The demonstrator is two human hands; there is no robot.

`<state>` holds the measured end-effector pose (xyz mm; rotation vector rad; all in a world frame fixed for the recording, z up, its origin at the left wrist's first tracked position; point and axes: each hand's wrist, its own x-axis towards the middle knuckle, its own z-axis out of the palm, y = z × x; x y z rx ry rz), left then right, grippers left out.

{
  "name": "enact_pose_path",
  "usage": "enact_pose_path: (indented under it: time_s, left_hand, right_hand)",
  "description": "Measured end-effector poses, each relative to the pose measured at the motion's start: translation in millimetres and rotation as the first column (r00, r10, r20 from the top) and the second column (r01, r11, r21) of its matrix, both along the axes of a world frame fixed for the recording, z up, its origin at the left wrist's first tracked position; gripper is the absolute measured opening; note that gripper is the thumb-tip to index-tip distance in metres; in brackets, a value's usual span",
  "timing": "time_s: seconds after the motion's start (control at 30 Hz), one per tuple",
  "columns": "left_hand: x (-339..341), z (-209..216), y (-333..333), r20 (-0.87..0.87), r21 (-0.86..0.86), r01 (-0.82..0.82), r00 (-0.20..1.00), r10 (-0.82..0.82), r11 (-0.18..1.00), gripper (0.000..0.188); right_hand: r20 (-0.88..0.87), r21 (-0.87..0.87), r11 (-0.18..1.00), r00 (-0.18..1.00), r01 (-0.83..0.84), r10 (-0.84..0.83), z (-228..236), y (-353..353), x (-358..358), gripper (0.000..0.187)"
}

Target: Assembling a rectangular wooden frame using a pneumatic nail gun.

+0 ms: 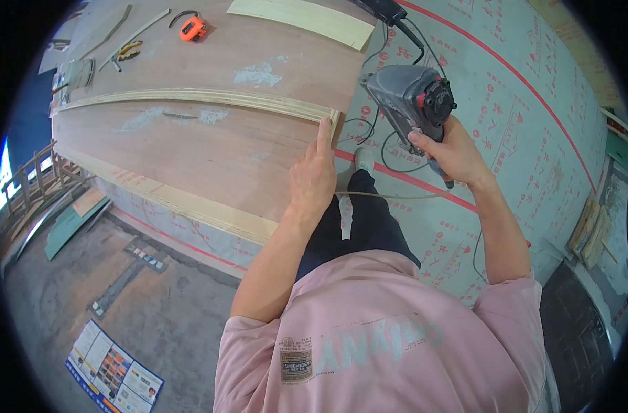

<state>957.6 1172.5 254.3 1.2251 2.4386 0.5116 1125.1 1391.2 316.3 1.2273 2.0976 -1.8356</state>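
A long, narrow plywood strip frame (211, 98) stretches across the brown wooden board (224, 148) and ends near the board's right edge. My left hand (314, 168) is at that end, its index finger extended along the corner and its other fingers bent against the wood. The thumb's hold is partly hidden. In my right hand (458, 151) is a dusty grey nail gun (407, 96) with a black cap, raised off the board to its right. A thin hose (396, 196) leads from its handle area past my legs.
An orange tape measure (193, 29), yellow-handled pliers (129, 50) and a pale plank (300, 19) lie on the board's far part. Another black power tool (383, 10) with a cord is beyond its right edge. Printed sheeting (520, 103) covers the floor at right.
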Motion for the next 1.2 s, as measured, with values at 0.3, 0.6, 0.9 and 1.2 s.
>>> enact_pose_path:
  time_s: [0.3,0.6,0.9,1.2]
  left_hand:
    - [-93,37,18,-0.425,0.017,0.386,0.838,-0.343,0.922,0.060]
    - [-117,15,78,0.055,-0.080,0.631,0.776,-0.628,0.772,0.038]
    - [-122,8,74,0.057,0.097,0.630,0.769,-0.636,0.770,0.049]
    - [-115,16,79,0.029,-0.045,0.614,0.789,-0.613,0.788,0.050]
  right_hand:
    - [0.056,-0.046,0.999,0.998,-0.026,0.028,-8,9,2,0.051]
    - [0.050,-0.149,0.984,0.995,0.094,-0.087,-42,-2,31,0.050]
    - [0.038,-0.266,0.957,0.993,0.119,-0.113,-67,-9,38,0.041]
    - [-0.038,-0.311,0.941,0.988,0.131,-0.150,-78,-7,28,0.024]
